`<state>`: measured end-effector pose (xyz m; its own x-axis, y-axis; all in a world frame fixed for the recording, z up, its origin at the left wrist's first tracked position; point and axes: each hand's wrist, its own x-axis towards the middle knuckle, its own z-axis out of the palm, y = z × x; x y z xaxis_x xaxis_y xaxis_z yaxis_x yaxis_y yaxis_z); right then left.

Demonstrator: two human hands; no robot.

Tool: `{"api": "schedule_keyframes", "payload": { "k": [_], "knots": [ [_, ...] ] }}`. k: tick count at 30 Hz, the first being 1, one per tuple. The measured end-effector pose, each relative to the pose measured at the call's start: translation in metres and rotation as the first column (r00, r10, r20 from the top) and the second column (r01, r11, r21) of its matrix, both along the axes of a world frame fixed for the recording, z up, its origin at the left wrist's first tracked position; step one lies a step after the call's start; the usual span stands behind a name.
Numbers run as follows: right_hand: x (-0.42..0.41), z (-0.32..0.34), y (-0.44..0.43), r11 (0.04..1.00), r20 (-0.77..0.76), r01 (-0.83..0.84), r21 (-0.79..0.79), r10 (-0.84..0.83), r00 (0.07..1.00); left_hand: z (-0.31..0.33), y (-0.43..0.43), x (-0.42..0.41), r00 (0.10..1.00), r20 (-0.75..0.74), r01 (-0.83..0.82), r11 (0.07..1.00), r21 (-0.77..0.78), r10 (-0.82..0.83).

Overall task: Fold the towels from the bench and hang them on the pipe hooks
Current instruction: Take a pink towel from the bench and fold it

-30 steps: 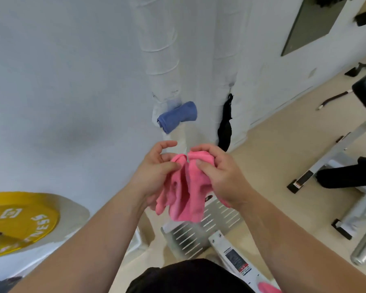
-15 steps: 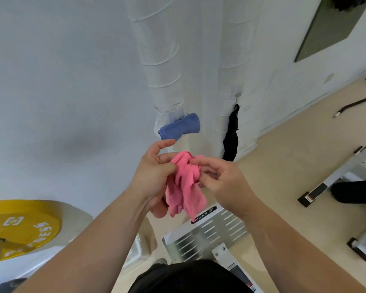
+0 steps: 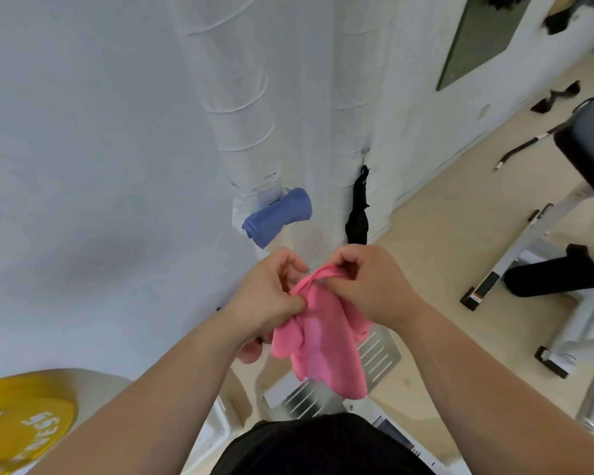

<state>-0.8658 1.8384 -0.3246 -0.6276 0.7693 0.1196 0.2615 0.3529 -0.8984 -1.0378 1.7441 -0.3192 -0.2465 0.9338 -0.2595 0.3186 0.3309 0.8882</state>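
Fingers [image 3: 297, 298] of both hands pinch the crumpled pink cloth towel's [image 3: 323, 341] bunched top edge below the hooked blue rolled towel [image 3: 277, 216]; best spread those corners apart before folding.

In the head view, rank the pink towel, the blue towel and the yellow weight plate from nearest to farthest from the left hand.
1. pink towel: pinched in the left hand, shared with the right hand.
2. blue towel: above the hand, hanging on the wrapped pipe.
3. yellow weight plate: far lower left.

Yellow weight plate [image 3: 21, 423] with partly cut-off white lettering, roughly "NESS", other labels too blurred to read
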Motion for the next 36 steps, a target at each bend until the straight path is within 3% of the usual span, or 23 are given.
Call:
{"api": "schedule_keyframes", "payload": {
  "k": [2,4,8,12,18,21,23,25,29,36],
  "knots": [
    [0.000,0.003,0.005,0.998,-0.029,0.047,-0.027,-0.048,0.998,-0.008,-0.001,-0.007,0.989,-0.146,0.024,0.998,-0.066,-0.033],
    [0.001,0.008,0.013,0.995,-0.044,0.088,-0.040,-0.090,0.995,-0.016,-0.004,-0.015,0.987,-0.159,-0.037,0.996,-0.075,0.025],
    [0.011,0.010,0.027,0.985,-0.039,0.148,-0.089,-0.152,0.988,-0.025,-0.005,-0.033,0.976,-0.011,-0.216,0.976,-0.028,0.216],
    [0.019,0.003,0.031,0.972,0.029,0.201,-0.123,-0.199,0.980,-0.017,0.000,-0.032,0.939,0.213,-0.283,0.959,0.034,0.270],
    [0.014,-0.009,0.021,0.996,0.084,0.080,0.034,-0.083,0.993,-0.004,0.011,-0.008,0.926,0.255,-0.298,0.954,0.035,0.280],
    [0.018,0.000,0.017,0.994,0.158,-0.106,-0.020,0.108,0.982,-0.002,0.013,-0.005,0.930,0.198,-0.322,0.946,0.031,0.310],
    [0.018,0.012,0.010,0.945,0.234,-0.302,-0.121,0.323,0.917,-0.001,0.011,-0.004,0.956,0.150,-0.257,0.966,0.007,0.253],
    [0.014,0.018,0.005,0.919,0.217,-0.371,-0.131,0.391,0.894,0.005,0.007,0.004,0.977,0.177,-0.113,0.993,-0.034,0.117],
    [0.010,0.017,0.003,0.973,0.015,-0.181,-0.145,0.185,0.983,0.013,0.000,0.026,0.943,0.333,0.003,1.000,-0.020,0.004],
    [0.013,0.014,0.000,0.991,-0.007,-0.088,-0.104,0.088,0.996,0.013,-0.004,0.026,0.940,0.340,0.037,0.999,-0.033,-0.023]
  ]
}}
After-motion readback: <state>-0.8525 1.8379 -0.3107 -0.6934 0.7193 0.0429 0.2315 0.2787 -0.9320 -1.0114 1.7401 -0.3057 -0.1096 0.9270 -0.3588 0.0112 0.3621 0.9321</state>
